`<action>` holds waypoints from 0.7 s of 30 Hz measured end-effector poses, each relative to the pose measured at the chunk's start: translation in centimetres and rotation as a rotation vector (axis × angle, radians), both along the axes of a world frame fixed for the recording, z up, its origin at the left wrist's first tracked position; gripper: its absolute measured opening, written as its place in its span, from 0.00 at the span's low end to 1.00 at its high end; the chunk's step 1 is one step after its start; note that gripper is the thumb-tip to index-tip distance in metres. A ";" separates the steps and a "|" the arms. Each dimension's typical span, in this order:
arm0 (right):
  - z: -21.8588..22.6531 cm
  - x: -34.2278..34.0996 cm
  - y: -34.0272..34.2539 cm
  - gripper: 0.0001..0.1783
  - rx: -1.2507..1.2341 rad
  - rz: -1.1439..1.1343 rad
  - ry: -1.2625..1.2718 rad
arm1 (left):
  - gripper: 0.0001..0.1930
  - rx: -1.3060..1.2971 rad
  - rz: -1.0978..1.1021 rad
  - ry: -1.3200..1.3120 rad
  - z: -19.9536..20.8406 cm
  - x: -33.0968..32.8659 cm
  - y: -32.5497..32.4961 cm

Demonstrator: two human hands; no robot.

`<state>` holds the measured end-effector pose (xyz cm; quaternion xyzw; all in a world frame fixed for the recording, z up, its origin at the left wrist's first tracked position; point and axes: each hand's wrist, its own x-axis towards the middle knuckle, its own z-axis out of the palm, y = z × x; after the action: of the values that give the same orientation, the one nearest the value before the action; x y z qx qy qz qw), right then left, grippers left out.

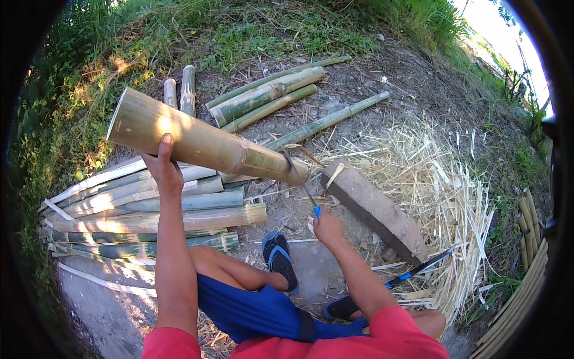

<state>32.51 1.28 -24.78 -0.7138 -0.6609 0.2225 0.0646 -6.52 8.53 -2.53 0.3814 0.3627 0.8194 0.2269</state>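
My left hand (164,169) grips a thick, pale green bamboo section (206,142) from below, thumb up along its side. The bamboo is raised at a slant, its wide open end at the upper left and its other end toward the wooden block (382,212). In my right hand (327,227) is a knife with a blue-wrapped handle (317,211). Its dark, narrow blade (307,192) reaches up to the bamboo's right end and seems to lie against it, though exact contact is hard to tell.
Cut bamboo pieces (161,221) lie at the left, with more bamboo lengths (269,93) beyond. Pale shavings (442,179) heap around the block's right side. A long dark tool with blue bands (412,274) lies beside my right leg. Bamboo poles (520,287) line the far right.
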 end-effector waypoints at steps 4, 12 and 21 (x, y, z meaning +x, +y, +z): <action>1.5 -2.6 -0.6 0.21 0.215 -0.146 0.269 | 0.46 0.020 -0.171 0.044 -0.6 -0.7 -1.1; 7.7 -3.9 -2.4 0.22 0.464 -0.331 0.510 | 0.51 -0.145 -0.433 0.276 1.1 2.1 -3.2; 24.9 -5.3 -5.5 0.22 0.705 0.098 0.550 | 0.44 -0.131 -0.308 0.546 2.8 8.8 -5.9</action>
<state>27.21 -4.20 0.13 -0.5303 -0.6876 0.1682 0.4666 2.24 2.63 0.27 0.6221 0.4002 0.6177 0.2668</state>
